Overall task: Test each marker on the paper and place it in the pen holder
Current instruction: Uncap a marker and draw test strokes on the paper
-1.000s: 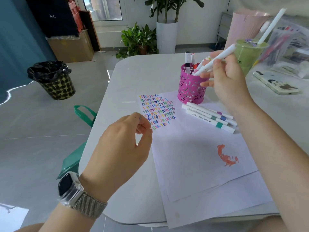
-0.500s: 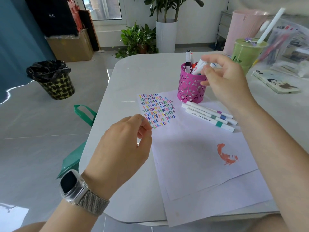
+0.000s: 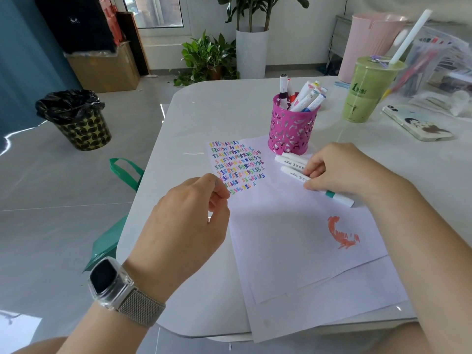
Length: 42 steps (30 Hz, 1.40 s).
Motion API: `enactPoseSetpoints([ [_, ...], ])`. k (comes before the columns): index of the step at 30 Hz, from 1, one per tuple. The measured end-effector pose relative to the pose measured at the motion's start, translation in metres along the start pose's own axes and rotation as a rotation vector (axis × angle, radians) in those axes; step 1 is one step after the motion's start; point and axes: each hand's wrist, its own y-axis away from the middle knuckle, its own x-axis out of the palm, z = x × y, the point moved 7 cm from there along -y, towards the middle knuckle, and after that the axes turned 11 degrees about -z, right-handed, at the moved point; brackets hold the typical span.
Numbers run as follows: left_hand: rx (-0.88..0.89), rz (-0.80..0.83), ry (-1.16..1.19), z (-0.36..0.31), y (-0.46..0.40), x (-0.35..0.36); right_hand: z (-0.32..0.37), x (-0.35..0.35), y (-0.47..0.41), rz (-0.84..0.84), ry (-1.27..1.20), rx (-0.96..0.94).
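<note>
Markers (image 3: pixel 293 163) lie side by side on the white paper (image 3: pixel 293 241), just in front of the pink pen holder (image 3: pixel 291 129), and the right hand (image 3: pixel 339 169) rests on them with its fingers curled around the nearest one, a white marker with a green band (image 3: pixel 332 194). The left hand (image 3: pixel 186 223) hovers above the table edge (image 3: pixel 143 226) near the paper's left side, its fingers loosely curled and holding nothing. Several more markers stand inside the holder, and the paper carries rows of small coloured squiggles (image 3: pixel 236 166) and an orange scribble (image 3: pixel 342 232).
</note>
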Motion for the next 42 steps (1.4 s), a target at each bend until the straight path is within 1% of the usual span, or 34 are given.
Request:
enactPoseSetpoints([
  [3,-0.003,0.007,-0.003,-0.001,0.0,0.001,0.006,0.003,0.003,-0.019,0.043,-0.048],
  [5,-0.003,0.013,-0.013,-0.001,0.0,0.002,0.012,0.003,0.005,-0.035,-0.044,-0.071],
  [7,-0.006,0.016,-0.022,-0.001,0.001,0.002,0.021,-0.003,0.009,-0.067,-0.209,-0.079],
  [10,-0.022,0.035,0.006,-0.002,0.002,0.003,0.039,-0.011,0.019,-0.04,-0.584,-0.046],
  [13,-0.118,0.09,0.17,-0.004,0.004,0.007,0.064,-0.008,0.033,0.035,-0.877,-0.065],
  [16,-0.189,0.155,0.335,-0.011,0.007,0.011,0.086,-0.001,0.043,0.094,-1.072,-0.079],
  [18,-0.178,0.157,0.385,-0.015,0.005,0.01,0.096,0.003,0.048,0.117,-1.119,-0.097],
  [20,-0.173,0.179,0.429,-0.019,0.006,0.009,0.103,0.004,0.05,0.104,-1.161,-0.12],
  [22,-0.205,0.205,0.482,-0.02,0.005,0.011,0.104,0.004,0.051,0.081,-1.201,-0.107],
  [25,-0.298,0.257,0.609,-0.017,0.007,0.015,0.102,0.005,0.049,0.04,-1.16,-0.101],
  [28,-0.319,0.304,0.66,-0.016,0.008,0.019,0.1,0.006,0.047,0.023,-1.126,-0.095],
  [32,-0.298,0.251,0.61,-0.014,0.004,0.017,0.101,0.006,0.048,0.042,-1.162,-0.07],
  [38,-0.308,0.168,0.638,-0.02,0.0,0.011,0.102,0.007,0.05,0.088,-1.223,-0.04],
  [42,-0.323,0.15,0.662,-0.022,-0.001,0.011,0.103,0.008,0.05,0.099,-1.29,-0.019],
])
